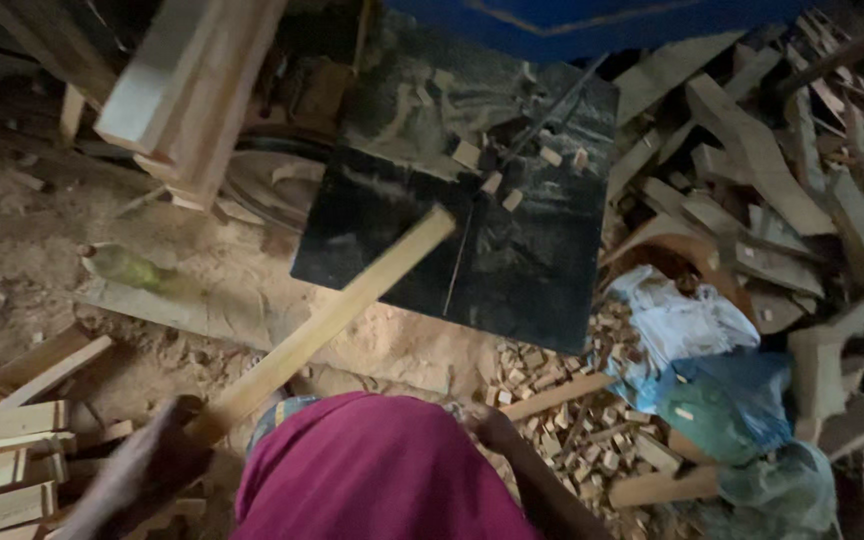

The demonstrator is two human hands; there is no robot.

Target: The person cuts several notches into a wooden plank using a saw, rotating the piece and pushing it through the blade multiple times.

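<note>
Head view, blurred left hand [147,465] gripping wooden strip [327,325], right hand [487,425] half hidden

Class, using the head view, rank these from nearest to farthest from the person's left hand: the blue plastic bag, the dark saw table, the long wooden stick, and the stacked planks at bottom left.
1. Long wooden stick: held in the left hand.
2. Stacked planks: just left of the hand.
3. Dark saw table: up and right, beyond the stick's far end.
4. Blue plastic bag: far right, among scrap wood.

Dark saw table [532,270]: small wood offcuts [492,182] on top.
</note>
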